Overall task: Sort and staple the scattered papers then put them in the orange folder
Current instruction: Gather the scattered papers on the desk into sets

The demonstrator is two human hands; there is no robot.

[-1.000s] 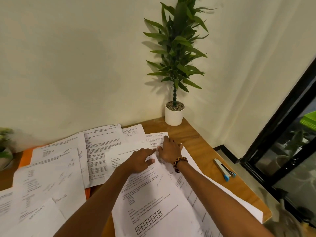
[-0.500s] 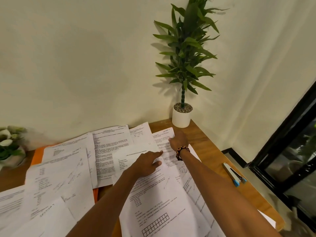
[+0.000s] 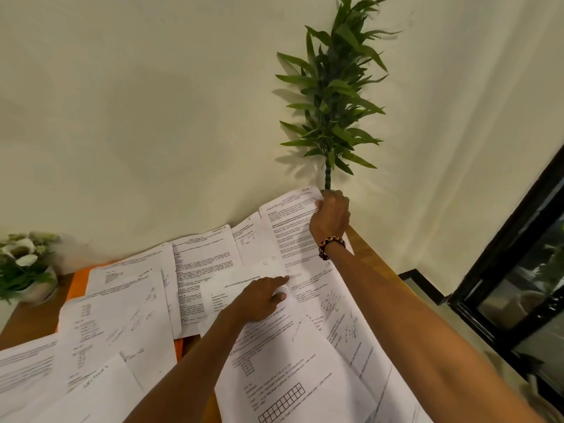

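Observation:
Several printed white papers (image 3: 201, 270) lie scattered and overlapping across the wooden table (image 3: 27, 319). My right hand (image 3: 331, 218), with a beaded bracelet at the wrist, grips the top edge of one printed sheet (image 3: 290, 227) and holds it raised at the far right. My left hand (image 3: 259, 300) rests flat on the papers in the middle, index finger stretched out. An orange folder (image 3: 77, 285) peeks out from under the sheets at the left; most of it is hidden. No stapler shows.
A tall green plant (image 3: 332, 96) stands against the wall behind my right hand, its pot hidden. A small pot of white flowers (image 3: 24, 270) sits at the table's left end. A dark window frame (image 3: 512, 270) runs down the right.
My right hand slid toward the far edge, closed on a sheet's top and lifted it. My left hand stayed pressing on the papers. The view shifted, so the stapler at the right is gone from sight.

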